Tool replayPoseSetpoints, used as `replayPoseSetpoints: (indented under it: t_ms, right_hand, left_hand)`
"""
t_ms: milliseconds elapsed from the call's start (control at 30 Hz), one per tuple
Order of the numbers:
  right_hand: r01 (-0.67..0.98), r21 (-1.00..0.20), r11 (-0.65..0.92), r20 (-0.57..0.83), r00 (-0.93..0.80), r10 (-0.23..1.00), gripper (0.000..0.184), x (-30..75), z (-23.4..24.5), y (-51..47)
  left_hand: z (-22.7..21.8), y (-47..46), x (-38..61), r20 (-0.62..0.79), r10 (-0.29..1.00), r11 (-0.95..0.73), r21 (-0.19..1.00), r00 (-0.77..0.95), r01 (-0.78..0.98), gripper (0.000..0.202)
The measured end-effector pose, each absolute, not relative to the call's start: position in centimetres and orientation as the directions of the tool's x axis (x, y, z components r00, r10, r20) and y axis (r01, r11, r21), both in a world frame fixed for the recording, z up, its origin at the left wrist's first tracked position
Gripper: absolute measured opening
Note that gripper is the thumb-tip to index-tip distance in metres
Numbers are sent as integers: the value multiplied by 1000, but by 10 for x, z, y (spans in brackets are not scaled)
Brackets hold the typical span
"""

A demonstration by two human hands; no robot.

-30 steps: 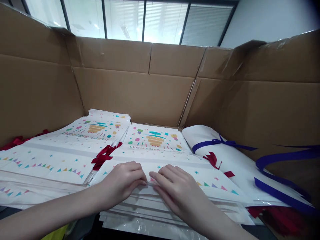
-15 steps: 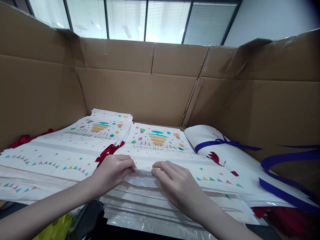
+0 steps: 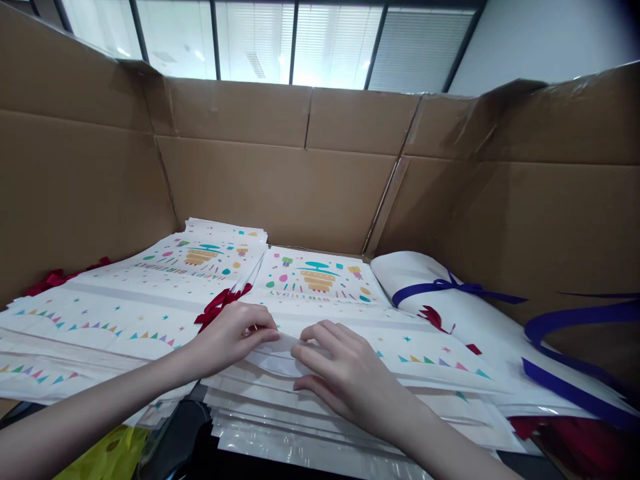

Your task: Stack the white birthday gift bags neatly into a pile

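A stack of white printed birthday bags (image 3: 320, 313) lies in front of me, with a cake picture and coloured bunting on the top one. My left hand (image 3: 233, 340) pinches the near edge of that top bag between thumb and fingers, raising it slightly. Just right of it, my right hand (image 3: 353, 373) has its thumb apart from its curved fingers, close against the same edge and holding nothing that I can see. A red ribbon (image 3: 220, 307) lies beside my left wrist, between this stack and another stack of the same bags (image 3: 165, 287) on the left.
Tall cardboard walls (image 3: 270, 180) stand at the back and both sides. To the right lies a rolled white bundle (image 3: 405, 267) tied with blue ribbon (image 3: 460, 287), whose long ends curl forward. A yellow bag (image 3: 105, 457) shows at the lower left.
My right hand's thumb has come away from its fingers and dropped below the bag's edge, and the hand has shifted slightly left. My left hand keeps its pinch, moved slightly right.
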State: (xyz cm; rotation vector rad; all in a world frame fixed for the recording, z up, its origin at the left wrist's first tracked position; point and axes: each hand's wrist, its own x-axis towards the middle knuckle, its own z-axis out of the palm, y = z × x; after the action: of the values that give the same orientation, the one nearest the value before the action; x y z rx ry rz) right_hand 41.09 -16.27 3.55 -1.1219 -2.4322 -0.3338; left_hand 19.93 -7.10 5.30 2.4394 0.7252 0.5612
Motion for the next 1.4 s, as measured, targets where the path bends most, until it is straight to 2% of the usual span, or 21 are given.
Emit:
replayPoseSetpoints:
  t_ms: [133, 233, 267, 333, 400, 433, 500, 633, 767, 833, 1033, 1233, 1400]
  right_hand:
    - [774, 111, 623, 430, -603, 672, 8, 404, 30, -161]
    - [762, 52, 645, 444, -597, 669, 11, 402, 26, -160]
    - [756, 11, 655, 451, -588, 671, 14, 402, 25, -160]
    - [746, -57, 664, 469, -567, 677, 17, 401, 24, -161]
    - [744, -88, 663, 492, -546, 678, 20, 401, 25, -161]
    - [743, -94, 663, 504, -539, 676, 22, 400, 25, -161]
    - [743, -97, 662, 524, -527, 669, 23, 399, 25, -160]
    - [749, -93, 656, 534, -519, 668, 22, 398, 25, -158]
    - [764, -82, 640, 483, -531, 696, 20, 398, 24, -159]
    - [769, -53, 637, 455, -550, 701, 25, 399, 23, -160]
    - [768, 75, 636, 512, -577, 636, 20, 402, 17, -162]
    - [772, 135, 621, 537, -584, 609, 22, 406, 15, -161]
    - [746, 154, 648, 631, -579, 516, 24, 406, 11, -158]
  left_hand:
    - [47, -72, 198, 323, 554, -768, 554, 767, 321, 24]
    - [36, -73, 195, 455, 452, -861, 448, 768, 242, 20]
    - [32, -74, 193, 511, 402, -900, 372, 760, 226, 19]
    - [27, -77, 190, 615, 243, -970, 137, 750, 202, 21]
    - [26, -82, 188, 649, 28, -978, -141, 761, 156, 19]
    - [27, -86, 187, 635, -60, -962, -243, 770, 125, 16]
    - [28, -92, 188, 593, -135, -945, -318, 794, 77, 14]
    - [21, -97, 192, 520, -26, -940, -304, 854, 156, 22]
    - [7, -95, 199, 342, 212, -884, -332, 915, 329, 28]
    - [3, -95, 202, 266, 290, -860, -349, 919, 373, 28]
    - [1, -93, 202, 211, 332, -869, -312, 920, 385, 20]
    - [9, -90, 199, 191, 377, -869, -265, 906, 418, 22]
    - [16, -94, 202, 116, 445, -877, -146, 888, 459, 24]
